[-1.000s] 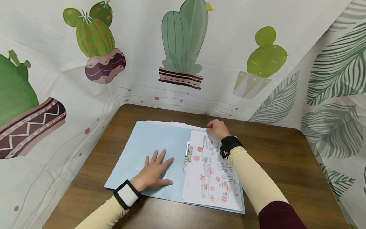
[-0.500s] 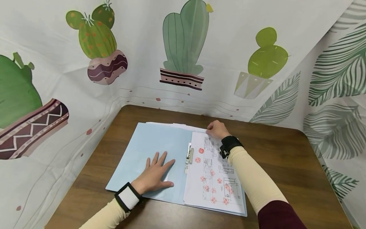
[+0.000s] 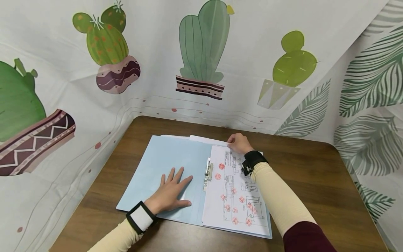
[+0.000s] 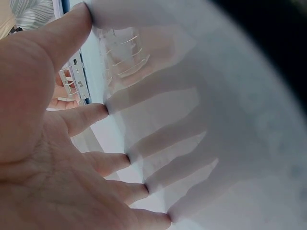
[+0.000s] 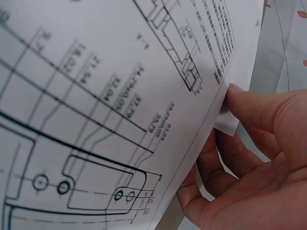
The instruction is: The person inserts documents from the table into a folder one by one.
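The left hand (image 3: 171,194) lies flat, fingers spread, on the open folder (image 3: 163,164); the right hand (image 3: 240,142) pinches the sheet's (image 3: 234,189) far corner.

Your light-blue folder (image 3: 163,164) lies open & flat on the table, metal clip (image 3: 207,173) along the spine. Right half holds a stack of white sheets (image 3: 234,192) w/ tech drawings & red stamps; far corner of the top sheet is lifted slightly.
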{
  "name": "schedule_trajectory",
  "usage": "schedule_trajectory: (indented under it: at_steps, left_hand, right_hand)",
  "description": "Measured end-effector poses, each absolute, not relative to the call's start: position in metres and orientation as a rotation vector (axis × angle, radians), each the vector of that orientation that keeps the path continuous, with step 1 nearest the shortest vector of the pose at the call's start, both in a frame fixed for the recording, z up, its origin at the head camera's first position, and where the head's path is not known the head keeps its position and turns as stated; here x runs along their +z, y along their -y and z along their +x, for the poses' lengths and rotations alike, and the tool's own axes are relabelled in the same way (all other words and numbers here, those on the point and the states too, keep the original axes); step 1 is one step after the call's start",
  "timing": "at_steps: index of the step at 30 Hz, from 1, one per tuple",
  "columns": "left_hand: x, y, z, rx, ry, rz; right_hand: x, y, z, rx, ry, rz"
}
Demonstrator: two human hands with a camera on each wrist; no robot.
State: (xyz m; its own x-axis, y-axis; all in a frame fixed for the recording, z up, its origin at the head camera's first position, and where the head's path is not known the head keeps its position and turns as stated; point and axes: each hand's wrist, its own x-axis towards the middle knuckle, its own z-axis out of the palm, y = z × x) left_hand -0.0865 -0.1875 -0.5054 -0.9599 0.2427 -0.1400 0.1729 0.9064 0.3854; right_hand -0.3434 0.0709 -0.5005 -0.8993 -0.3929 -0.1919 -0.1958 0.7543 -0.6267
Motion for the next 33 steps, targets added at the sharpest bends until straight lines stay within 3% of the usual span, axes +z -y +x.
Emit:
schedule_trajectory:
  at_steps: [20, 33]
  left_hand:
    - [-0.508, 0.188, -0.087, 0.571, -2.877, 0.321]
    - [-0.509, 0.187, -0.085, 0.549, -2.883, 0.33]
  right_hand:
    - [-0.499, -0.081, -0.351, -1.075, -2.678, -0.611]
    - [-0.472, -0.098, -0.353, -1.266, -2.84, -0.667]
